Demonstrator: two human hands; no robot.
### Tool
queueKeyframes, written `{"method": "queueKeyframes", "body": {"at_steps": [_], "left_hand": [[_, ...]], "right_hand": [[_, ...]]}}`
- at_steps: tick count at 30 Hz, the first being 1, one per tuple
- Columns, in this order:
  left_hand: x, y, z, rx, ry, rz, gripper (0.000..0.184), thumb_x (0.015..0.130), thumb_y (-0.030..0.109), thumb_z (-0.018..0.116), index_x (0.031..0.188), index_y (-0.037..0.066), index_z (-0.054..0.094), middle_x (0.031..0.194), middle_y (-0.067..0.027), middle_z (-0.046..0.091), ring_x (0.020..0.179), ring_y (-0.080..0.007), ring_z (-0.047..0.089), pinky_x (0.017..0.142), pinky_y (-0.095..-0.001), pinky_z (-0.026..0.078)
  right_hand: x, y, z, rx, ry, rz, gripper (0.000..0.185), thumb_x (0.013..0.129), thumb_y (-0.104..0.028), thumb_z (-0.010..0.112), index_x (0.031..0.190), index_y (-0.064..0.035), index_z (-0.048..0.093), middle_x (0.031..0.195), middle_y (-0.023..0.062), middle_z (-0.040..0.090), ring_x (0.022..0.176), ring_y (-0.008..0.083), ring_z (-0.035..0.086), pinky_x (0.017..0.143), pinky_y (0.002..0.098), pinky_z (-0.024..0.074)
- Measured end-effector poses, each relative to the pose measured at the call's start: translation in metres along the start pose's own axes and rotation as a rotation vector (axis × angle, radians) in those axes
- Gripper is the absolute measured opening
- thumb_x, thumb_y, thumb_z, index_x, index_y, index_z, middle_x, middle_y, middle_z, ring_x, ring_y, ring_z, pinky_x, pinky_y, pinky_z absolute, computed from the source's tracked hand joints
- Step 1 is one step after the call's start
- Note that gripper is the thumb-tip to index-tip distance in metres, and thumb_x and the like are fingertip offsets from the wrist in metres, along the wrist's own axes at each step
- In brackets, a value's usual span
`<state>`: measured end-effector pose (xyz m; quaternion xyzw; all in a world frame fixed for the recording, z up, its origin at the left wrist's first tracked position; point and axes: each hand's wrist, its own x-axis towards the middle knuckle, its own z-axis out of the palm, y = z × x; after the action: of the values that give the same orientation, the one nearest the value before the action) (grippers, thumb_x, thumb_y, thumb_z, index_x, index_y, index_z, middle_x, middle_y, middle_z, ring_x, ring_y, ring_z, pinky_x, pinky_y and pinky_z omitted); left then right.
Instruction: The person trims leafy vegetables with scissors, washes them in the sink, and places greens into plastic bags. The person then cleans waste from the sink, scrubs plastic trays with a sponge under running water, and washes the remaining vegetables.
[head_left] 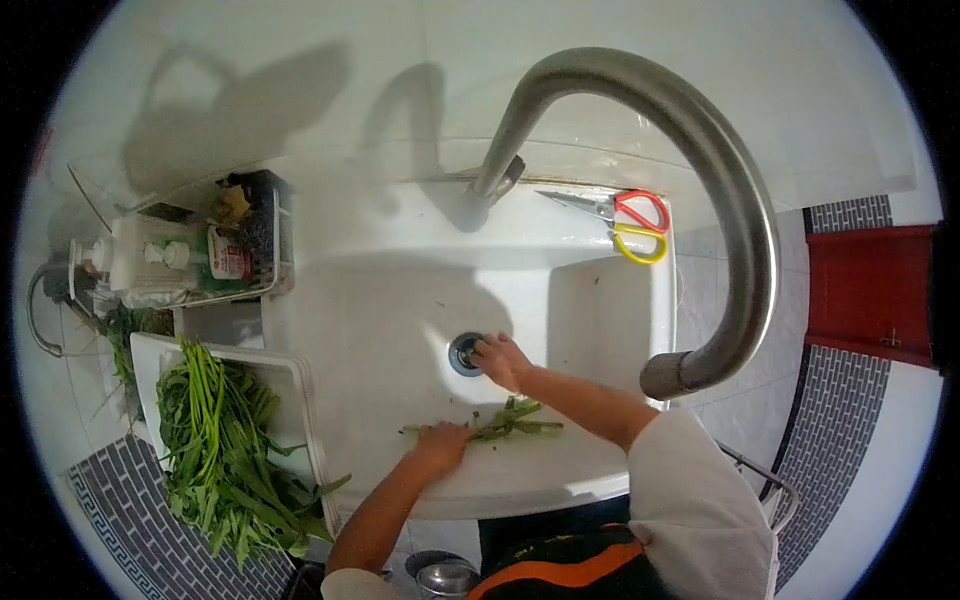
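Note:
In the head view, my right hand [503, 362] reaches to the sink drain [463, 354], its fingers drawn together at the drain's right edge. What they pinch, if anything, is too small to tell. My left hand [440, 449] lies low on the floor of the white sink [380, 330], fingers curled over the left part of a small heap of cut green stems [518, 424]. Stem ends poke out on both sides of that hand. A few tiny bits lie around the heap.
Leafy greens [225, 440] are piled on a white board or tray [295, 385] at the left. Scissors [630, 222] with red and yellow handles lie on the back ledge. A curved faucet [740, 220] arches over the right side. A rack [280, 235] holds bottles.

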<state>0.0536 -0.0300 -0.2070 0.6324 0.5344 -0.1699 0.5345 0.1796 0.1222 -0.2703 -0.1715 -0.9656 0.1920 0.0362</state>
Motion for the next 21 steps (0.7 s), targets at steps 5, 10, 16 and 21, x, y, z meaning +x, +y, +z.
{"method": "queueKeyframes", "body": {"at_steps": [5,10,16,21], "left_hand": [[0.029,-0.006,-0.037,0.019,0.316,-0.282,0.027,0.075,0.014,0.046,0.101,0.010,0.051,0.098,-0.0087,0.051,0.091,-0.0268,0.050,0.074,-0.0416,0.041],[0.037,-0.027,-0.043,-0.262,0.663,-0.419,0.021,0.073,0.015,0.050,0.094,0.009,0.053,0.092,-0.0083,0.051,0.086,-0.0256,0.051,0.069,-0.0383,0.044],[0.050,-0.035,-0.027,-0.340,0.802,-0.416,0.022,0.072,0.013,0.052,0.093,0.009,0.054,0.093,-0.0085,0.050,0.086,-0.0262,0.051,0.070,-0.0377,0.044],[0.042,-0.026,-0.029,-0.422,0.786,-0.407,0.023,0.072,0.013,0.051,0.094,0.009,0.053,0.094,-0.0088,0.050,0.085,-0.0264,0.051,0.070,-0.0379,0.043]], "right_hand": [[0.035,-0.002,0.015,-0.056,-0.442,0.013,0.010,0.063,-0.009,0.055,0.073,-0.0100,0.056,0.058,0.0032,0.056,0.058,0.0233,0.056,0.053,0.0346,0.0383],[0.037,-0.007,0.006,-0.089,-0.490,-0.001,0.005,0.062,-0.011,0.056,0.066,-0.0102,0.057,0.057,0.0044,0.057,0.056,0.0218,0.057,0.052,0.0336,0.0383],[0.011,0.006,-0.002,-0.097,-0.634,0.131,0.031,0.073,-0.015,0.046,0.104,-0.0112,0.048,0.061,0.0061,0.057,0.060,0.0229,0.058,0.054,0.0363,0.0408],[0.019,0.010,-0.011,-0.051,-0.657,0.015,0.032,0.073,-0.014,0.046,0.105,-0.0105,0.049,0.064,0.0068,0.058,0.064,0.0243,0.059,0.053,0.0369,0.0417]]}}
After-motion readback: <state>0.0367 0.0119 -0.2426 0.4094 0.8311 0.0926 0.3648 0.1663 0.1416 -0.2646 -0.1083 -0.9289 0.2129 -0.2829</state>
